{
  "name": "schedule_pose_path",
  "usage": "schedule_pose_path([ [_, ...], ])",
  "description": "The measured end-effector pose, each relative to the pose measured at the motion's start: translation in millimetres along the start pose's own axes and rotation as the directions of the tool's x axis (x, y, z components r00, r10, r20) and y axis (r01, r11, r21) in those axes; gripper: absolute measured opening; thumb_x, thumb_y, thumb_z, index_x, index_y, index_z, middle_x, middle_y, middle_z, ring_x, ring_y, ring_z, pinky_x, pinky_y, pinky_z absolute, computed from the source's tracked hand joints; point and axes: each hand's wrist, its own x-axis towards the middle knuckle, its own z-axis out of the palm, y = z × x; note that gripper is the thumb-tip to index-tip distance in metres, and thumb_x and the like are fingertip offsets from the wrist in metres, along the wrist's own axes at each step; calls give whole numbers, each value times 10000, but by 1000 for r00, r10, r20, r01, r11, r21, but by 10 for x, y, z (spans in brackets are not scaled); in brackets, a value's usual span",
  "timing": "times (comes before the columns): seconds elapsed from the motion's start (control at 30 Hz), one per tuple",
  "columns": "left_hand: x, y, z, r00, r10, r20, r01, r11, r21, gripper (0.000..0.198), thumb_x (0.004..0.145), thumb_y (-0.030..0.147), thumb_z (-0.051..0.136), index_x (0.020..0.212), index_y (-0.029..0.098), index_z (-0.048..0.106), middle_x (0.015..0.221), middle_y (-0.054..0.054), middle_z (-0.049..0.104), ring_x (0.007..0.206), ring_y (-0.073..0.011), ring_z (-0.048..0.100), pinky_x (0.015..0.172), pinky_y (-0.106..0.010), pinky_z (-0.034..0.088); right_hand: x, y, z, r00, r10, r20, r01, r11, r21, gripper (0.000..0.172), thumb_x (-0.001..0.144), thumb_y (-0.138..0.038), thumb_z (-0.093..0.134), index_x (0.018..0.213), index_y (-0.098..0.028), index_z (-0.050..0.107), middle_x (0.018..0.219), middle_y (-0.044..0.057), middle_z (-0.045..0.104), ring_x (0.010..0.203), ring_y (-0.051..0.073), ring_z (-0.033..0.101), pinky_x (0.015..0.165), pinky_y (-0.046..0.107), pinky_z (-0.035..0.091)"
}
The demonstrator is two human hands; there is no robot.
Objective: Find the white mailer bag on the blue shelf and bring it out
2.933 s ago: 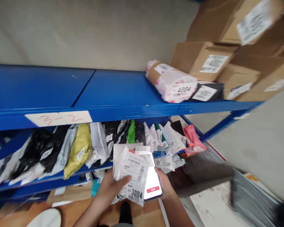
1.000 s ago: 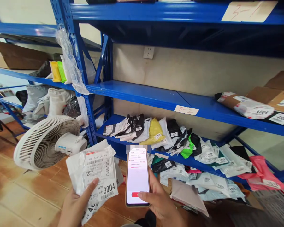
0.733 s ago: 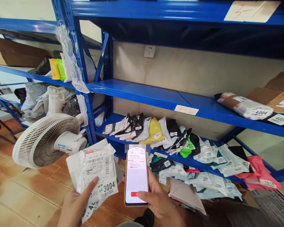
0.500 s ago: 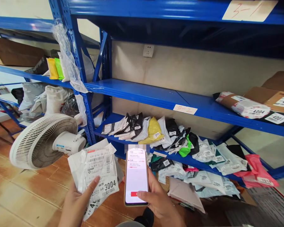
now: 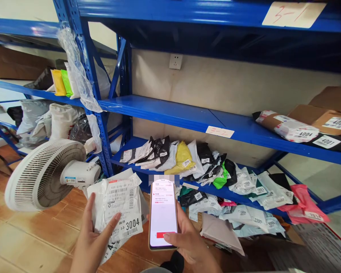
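My left hand (image 5: 95, 231) grips white plastic parcel bags (image 5: 121, 201), at least two stacked together, with the thumb pressed on the front one. Its label reads 3-3-3004 and 08/26; the lower bag's label is partly covered. Beside them, my right hand (image 5: 187, 237) holds an upright smartphone (image 5: 163, 212). The thumb rests at the red button near the bottom of the lit screen. Lines of text and a red mark show in the upper half of the screen, too small to read fully.
A white fan (image 5: 45, 174) stands at the left by the blue rack post. Labelled parcel bags (image 5: 184, 159) crowd the lower blue shelf (image 5: 165, 108) unit, more lying beneath. Cardboard boxes (image 5: 326, 113) sit at the right. A wall socket (image 5: 175, 61) is behind the shelves.
The fingers of my left hand have shifted, one finger now showing along the bags' left edge. A red tick mark shows on the phone's list. The view has moved slightly to the right.
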Motion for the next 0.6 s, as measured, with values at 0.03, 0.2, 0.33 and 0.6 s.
schedule_pose_path([
  [0.03, 23, -36, -6, 999, -36, 19, 37, 999, -37, 1005, 566, 483, 781, 1422, 306, 285, 1325, -147, 541, 1052, -337, 623, 805, -424, 573, 2, -6, 2, 1000, 0, 5, 0, 1000, 3, 1023, 549, -254, 815, 1390, -208, 234, 1249, 162, 587, 1089, 292, 581, 866, 402, 450],
  [0.2, 92, -191, -28, 966, -222, 134, 245, 950, -193, 742, 459, 412, 850, 1120, 239, 560, 922, -71, 743, 770, -271, 703, 601, -297, 602, 51, -3, 11, 1000, 8, 15, -8, 999, 31, 1010, 531, -236, 819, 1373, -207, 262, 1159, 155, 643, 1067, 288, 597, 820, 383, 463],
  [0.33, 100, -252, -71, 949, -261, 178, 297, 929, -220, 806, 423, 429, 869, 1132, 253, 529, 934, -54, 743, 792, -267, 703, 612, -290, 599, 170, 89, 7, 987, 35, -155, -16, 993, 121, 792, 539, -327, 825, 1235, -206, 468, 1076, 101, 685, 908, 251, 651, 715, 330, 487],
  [0.6, 77, -300, -311, 944, -323, 73, 331, 914, -235, 1068, 318, 517, 869, 1270, 269, 455, 971, -59, 730, 832, -271, 691, 598, -264, 593, 481, 336, 16, 867, 229, -443, -82, 941, 328, 691, 467, -596, 807, 961, -145, 634, 755, 49, 710, 670, 199, 632, 650, 309, 495],
])
